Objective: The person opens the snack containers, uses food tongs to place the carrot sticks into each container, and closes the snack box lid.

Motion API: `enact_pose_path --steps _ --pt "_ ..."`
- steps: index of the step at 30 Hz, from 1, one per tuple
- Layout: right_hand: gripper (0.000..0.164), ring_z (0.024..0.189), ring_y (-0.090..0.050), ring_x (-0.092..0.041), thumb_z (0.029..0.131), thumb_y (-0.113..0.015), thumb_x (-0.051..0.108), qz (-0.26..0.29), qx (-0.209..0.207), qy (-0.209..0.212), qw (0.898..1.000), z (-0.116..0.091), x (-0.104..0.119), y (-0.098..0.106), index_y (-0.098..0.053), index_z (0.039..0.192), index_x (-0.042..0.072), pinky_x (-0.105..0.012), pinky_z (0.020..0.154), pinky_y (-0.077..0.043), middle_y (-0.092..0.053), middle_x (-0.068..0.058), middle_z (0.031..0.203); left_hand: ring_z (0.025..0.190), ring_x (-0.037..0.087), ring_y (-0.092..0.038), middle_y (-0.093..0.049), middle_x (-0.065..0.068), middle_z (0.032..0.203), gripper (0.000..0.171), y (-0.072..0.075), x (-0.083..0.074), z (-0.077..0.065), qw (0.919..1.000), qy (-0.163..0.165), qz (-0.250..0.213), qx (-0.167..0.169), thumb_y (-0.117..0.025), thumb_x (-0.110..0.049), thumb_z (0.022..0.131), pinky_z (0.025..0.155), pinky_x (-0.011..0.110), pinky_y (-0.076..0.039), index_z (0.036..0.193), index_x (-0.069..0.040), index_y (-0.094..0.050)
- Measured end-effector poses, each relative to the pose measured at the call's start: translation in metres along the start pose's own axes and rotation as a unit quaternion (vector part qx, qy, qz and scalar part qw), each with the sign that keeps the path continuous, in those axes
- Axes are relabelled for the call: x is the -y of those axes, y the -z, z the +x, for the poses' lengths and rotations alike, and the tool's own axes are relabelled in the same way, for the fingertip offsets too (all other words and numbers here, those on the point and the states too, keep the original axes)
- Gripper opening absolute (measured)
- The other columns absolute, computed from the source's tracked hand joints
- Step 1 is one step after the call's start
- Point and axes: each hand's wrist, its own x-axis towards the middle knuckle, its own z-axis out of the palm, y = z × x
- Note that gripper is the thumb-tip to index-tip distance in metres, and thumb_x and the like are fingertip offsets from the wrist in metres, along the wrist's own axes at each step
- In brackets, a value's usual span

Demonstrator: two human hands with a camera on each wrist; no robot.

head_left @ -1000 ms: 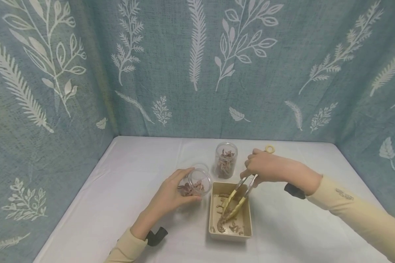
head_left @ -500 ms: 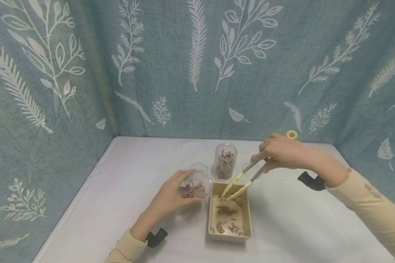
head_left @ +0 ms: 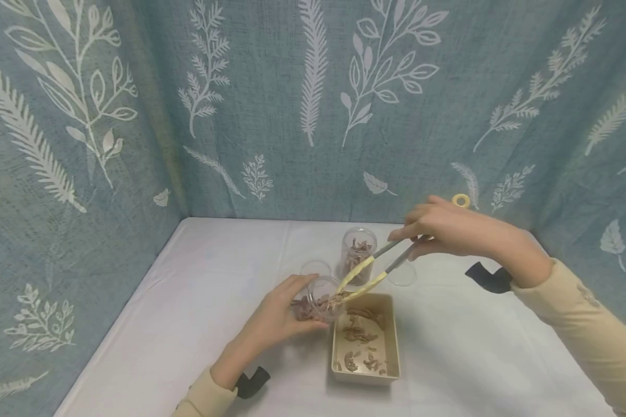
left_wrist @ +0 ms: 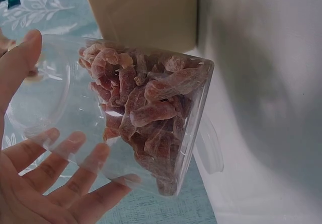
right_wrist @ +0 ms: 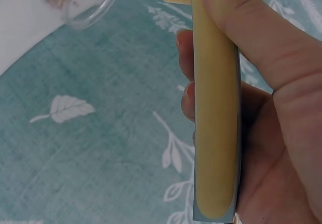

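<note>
Yellow-armed tongs (head_left: 378, 280), pinched in the right hand (head_left: 443, 229), hold brown pieces (head_left: 336, 300) at the tilted jar (head_left: 320, 285), lower centre of the frame, round which the left hand (head_left: 275, 313) curls its fingers, and a slack squeeze or knocked rim could spill some onto the table (head_left: 459, 347).

It's a curtained booth — leaf-patterned cloth (head_left: 302, 185) hangs behind and beside a white-covered table (head_left: 229, 266)

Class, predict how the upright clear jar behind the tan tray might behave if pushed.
The upright jar is taller than wide, so a high push could tip it. Its rounded shape suggests it might roll once down. The brown pieces inside probably add some steadying weight.
</note>
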Motion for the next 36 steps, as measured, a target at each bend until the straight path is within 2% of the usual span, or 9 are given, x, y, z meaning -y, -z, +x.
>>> enact_pose_path --steps 5,13,17,22,27,32,36 --pt "0.045 0.068 -0.043 -0.005 0.07 -0.077 0.03 -0.021 -0.017 0.01 1.0 0.008 0.006 -0.001 -0.068 0.113 0.021 -0.026 0.067 -0.03 -0.057 0.01 0.077 0.116 0.023 -0.054 -0.055 0.005 0.127 0.087 -0.002 -0.002 -0.001 1.0 0.003 0.0 0.003 -0.082 -0.041 0.061 0.097 0.043 -0.045 0.135 -0.013 -0.046" --pt "0.054 0.071 -0.044 -0.009 0.067 -0.078 0.031 -0.056 -0.023 0.022 0.998 0.01 0.011 0.003 -0.065 0.118 0.021 -0.026 0.067 -0.03 -0.056 0.007 0.08 0.117 0.024 -0.053 -0.055 0.005 0.127 0.087 -0.004 -0.004 -0.002 0.9997 0.023 -0.006 0.01 -0.082 -0.042 0.061 0.098 0.044 -0.045 0.136 -0.017 -0.045" --pt "0.056 0.073 -0.046 -0.01 0.065 -0.079 0.032 -0.068 -0.027 0.025 0.997 0.009 0.01 0.005 -0.065 0.118 0.021 -0.028 0.068 -0.031 -0.056 0.006 0.082 0.116 0.023 -0.053 -0.056 0.004 0.126 0.087 -0.002 0.0 -0.001 0.9994 0.029 -0.012 0.013 -0.08 -0.046 0.063 0.099 0.043 -0.044 0.136 -0.018 -0.045" --pt "0.057 0.075 -0.046 -0.012 0.063 -0.08 0.032 -0.098 -0.027 0.037 0.994 0.006 0.005 0.005 -0.066 0.117 0.022 -0.029 0.069 -0.032 -0.057 0.005 0.084 0.12 0.021 -0.051 -0.054 0.001 0.128 0.085 0.003 0.009 0.0 0.998 0.057 -0.021 0.017 -0.08 -0.045 0.063 0.102 0.041 -0.042 0.136 -0.019 -0.045" --pt "0.054 0.077 -0.049 -0.015 0.059 -0.082 0.033 -0.149 -0.022 0.056 0.987 0.005 0.004 0.002 -0.068 0.11 0.024 -0.032 0.071 -0.037 -0.057 0.004 0.082 0.119 0.024 -0.051 -0.054 0.004 0.128 0.084 0.009 0.016 0.001 0.9963 0.082 -0.025 0.002 -0.083 -0.037 0.063 0.101 0.044 -0.042 0.135 -0.014 -0.046" --pt "0.053 0.076 -0.048 -0.015 0.055 -0.082 0.036 -0.186 -0.005 0.086 0.979 0.011 0.009 -0.008 -0.067 0.105 0.028 -0.032 0.072 -0.038 -0.056 0.005 0.08 0.116 0.027 -0.053 -0.054 0.006 0.127 0.084 0.015 0.02 0.002 0.9957 0.09 -0.017 -0.001 -0.082 -0.039 0.064 0.098 0.047 -0.044 0.136 -0.014 -0.045" --pt "0.055 0.073 -0.043 -0.015 0.056 -0.081 0.041 -0.236 0.029 0.105 0.966 0.021 0.015 -0.016 -0.064 0.107 0.03 -0.032 0.076 -0.039 -0.054 0.006 0.079 0.114 0.027 -0.054 -0.055 0.007 0.126 0.084 0.017 0.022 0.002 0.9957 0.092 -0.015 -0.004 -0.082 -0.04 0.064 0.095 0.047 -0.046 0.135 -0.014 -0.046"
